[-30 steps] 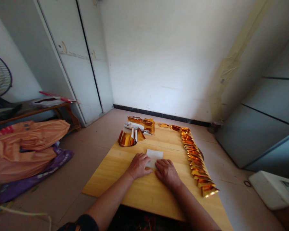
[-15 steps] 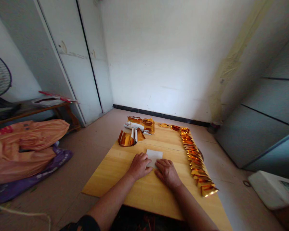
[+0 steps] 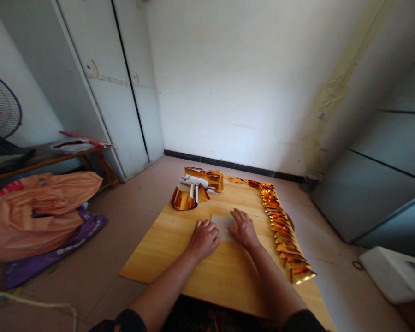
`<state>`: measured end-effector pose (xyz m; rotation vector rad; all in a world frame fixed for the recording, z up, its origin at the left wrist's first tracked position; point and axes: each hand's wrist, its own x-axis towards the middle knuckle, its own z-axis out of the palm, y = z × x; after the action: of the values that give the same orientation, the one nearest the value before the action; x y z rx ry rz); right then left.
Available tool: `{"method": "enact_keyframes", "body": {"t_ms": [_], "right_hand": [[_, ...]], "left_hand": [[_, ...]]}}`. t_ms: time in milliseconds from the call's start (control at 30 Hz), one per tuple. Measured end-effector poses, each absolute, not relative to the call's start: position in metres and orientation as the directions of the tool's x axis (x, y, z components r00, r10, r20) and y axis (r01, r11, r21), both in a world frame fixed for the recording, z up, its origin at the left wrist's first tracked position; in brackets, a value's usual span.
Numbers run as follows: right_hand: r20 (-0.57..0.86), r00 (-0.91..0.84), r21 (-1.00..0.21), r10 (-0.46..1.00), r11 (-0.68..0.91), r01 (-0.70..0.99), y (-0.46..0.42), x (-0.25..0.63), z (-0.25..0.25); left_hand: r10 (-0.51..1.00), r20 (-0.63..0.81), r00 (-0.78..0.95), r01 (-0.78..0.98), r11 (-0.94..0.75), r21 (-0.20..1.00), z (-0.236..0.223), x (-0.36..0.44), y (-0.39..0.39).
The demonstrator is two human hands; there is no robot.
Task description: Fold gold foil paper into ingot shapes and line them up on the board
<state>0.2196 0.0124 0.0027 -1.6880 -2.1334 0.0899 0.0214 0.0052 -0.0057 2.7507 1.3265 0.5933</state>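
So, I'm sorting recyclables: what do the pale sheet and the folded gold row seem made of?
Pale sheet: probably paper, matte, flat with straight edges. Folded gold row: likely foil or foil-coated paper, given its mirror-like glints and crisp creases.

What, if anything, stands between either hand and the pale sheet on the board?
Nothing visible. The left hand is at the left edge of the pale sheet and the right hand is at its right edge. The row of gold folded pieces lies off to the right, the curled gold foil beyond the sheet.
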Motion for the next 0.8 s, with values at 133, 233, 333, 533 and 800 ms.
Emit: {"method": "enact_keyframes", "body": {"t_ms": [133,233,333,533,800], "right_hand": [[0.083,-0.184,-0.307,0.979,0.201,0.930,0.033,0.216,0.021],[-0.017,-0.197,-0.284,0.980,0.184,0.941,0.040,0.212,0.028],[-0.051,-0.219,-0.231,0.974,0.202,0.952,0.041,0.208,0.031],[0.004,-0.272,-0.115,0.962,0.270,0.956,0.041,0.203,0.027],[0.094,-0.453,0.004,0.887,0.455,0.891,0.014,0.199,0.015]], "left_hand": [[0.755,0.314,0.576,0.742,-0.644,0.187,-0.006,0.021,0.006],[0.750,0.323,0.577,0.729,-0.651,0.211,-0.010,0.021,0.007],[0.750,0.328,0.574,0.715,-0.654,0.245,-0.014,0.020,0.010],[0.746,0.335,0.575,0.700,-0.661,0.271,-0.019,0.018,0.013],[0.756,0.372,0.539,0.692,-0.649,0.315,-0.021,0.019,0.011]]}}
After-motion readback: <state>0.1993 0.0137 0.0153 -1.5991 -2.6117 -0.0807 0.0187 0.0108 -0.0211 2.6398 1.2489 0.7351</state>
